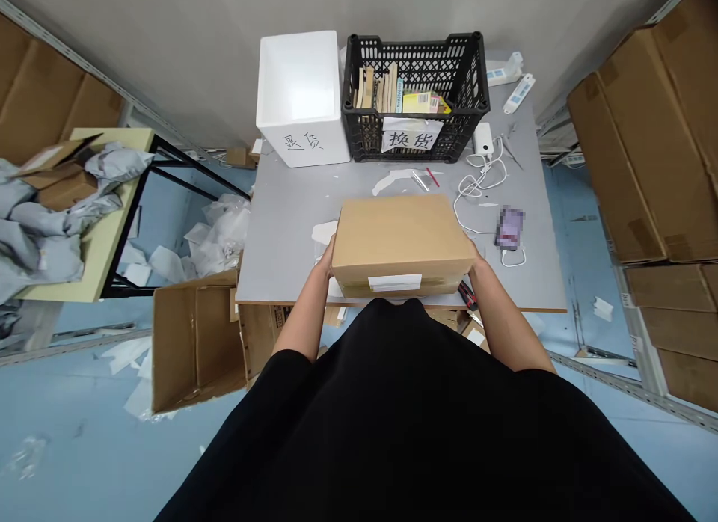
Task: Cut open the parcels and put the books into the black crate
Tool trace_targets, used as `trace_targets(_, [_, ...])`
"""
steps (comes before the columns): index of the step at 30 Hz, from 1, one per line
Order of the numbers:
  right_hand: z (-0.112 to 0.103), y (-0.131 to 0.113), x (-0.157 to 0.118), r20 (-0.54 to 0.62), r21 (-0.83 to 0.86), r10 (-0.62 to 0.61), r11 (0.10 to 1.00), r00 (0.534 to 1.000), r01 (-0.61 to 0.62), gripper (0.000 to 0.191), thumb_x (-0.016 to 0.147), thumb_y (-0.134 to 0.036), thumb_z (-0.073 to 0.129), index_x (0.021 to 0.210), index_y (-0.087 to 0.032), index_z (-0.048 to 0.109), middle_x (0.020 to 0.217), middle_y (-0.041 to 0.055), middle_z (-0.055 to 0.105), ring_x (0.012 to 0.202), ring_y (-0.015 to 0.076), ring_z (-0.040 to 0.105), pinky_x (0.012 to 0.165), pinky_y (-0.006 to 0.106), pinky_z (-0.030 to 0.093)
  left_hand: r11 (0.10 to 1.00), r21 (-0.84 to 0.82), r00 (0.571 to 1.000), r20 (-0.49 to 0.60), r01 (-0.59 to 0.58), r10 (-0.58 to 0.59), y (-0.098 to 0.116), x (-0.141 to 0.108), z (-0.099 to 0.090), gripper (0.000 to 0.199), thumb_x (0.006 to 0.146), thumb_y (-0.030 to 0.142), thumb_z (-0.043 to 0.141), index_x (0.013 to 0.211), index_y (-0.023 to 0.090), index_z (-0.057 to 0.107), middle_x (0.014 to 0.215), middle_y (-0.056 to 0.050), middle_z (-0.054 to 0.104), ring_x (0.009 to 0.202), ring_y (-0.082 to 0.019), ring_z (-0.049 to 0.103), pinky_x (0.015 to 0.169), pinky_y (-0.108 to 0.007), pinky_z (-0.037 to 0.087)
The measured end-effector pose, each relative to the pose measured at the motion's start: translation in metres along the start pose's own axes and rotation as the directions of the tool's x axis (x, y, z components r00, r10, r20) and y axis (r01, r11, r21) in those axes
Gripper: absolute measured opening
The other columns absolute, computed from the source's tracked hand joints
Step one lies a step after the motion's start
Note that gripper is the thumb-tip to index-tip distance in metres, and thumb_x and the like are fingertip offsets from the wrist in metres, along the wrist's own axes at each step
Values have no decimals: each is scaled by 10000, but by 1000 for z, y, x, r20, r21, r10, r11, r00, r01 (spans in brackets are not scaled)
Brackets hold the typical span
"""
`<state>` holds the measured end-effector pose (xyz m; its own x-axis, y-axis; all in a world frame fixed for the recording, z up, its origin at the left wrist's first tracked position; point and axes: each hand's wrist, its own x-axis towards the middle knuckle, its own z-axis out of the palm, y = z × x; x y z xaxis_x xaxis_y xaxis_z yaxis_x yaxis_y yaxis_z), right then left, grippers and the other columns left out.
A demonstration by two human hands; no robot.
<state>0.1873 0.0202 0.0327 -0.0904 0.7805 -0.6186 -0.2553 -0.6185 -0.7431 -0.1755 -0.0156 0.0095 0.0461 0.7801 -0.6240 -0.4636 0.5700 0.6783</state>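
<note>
A closed brown cardboard box (401, 230) is at the front of the grey table (292, 230), with a white label (395, 283) on the side facing me. My left hand (326, 259) grips its left side, and my right hand (476, 259) grips the right side. Most of the fingers are hidden behind the box. Beside my right hand lies a red and black cutter (467, 295). Part of a white sheet (324, 232) shows to the left of the box. Whether the box rests on the table or is slightly lifted, I cannot tell.
At the back stand a white bin (300, 96) and a black crate (415, 73) holding books. White cables (476, 182) run to a phone (509, 228) on the right. An open carton (196, 342) sits on the floor at left; stacked boxes (651, 148) stand at right.
</note>
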Motion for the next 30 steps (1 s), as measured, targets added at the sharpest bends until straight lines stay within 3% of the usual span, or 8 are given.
trace_targets(6, [-5,28,3,-19,39,96,995,995,-96,343,878,-550,573,1036,-255,649,767,8,747,779,237,727,725,372,601,993,-4,991,-68,114,-114,-11,3,-1,469,789,645,630,902,190,637,713,-47,707,754,-242,704,678,-334,553])
trace_targets(12, [-11,56,3,-13,42,124,991,992,-124,385,889,-599,550,1084,-278,636,841,-11,761,818,220,728,762,358,598,989,8,984,-98,150,-149,-35,6,-12,430,832,594,535,903,183,643,742,-52,727,741,-223,704,678,-318,561])
trace_targets(25, [-12,53,9,-52,34,159,987,986,-158,286,935,-517,521,984,-259,634,804,-12,751,786,200,712,766,327,585,986,-2,984,-52,168,-168,-35,10,-14,399,836,581,539,826,190,622,683,-42,705,683,-208,692,629,-294,544])
trace_targets(30, [-15,43,21,-45,16,270,963,962,-270,282,971,-471,460,957,-241,622,813,18,759,796,205,708,789,347,583,973,93,977,-48,211,-207,-30,20,-25,452,806,633,619,856,185,656,663,-46,704,634,-200,679,612,-290,533])
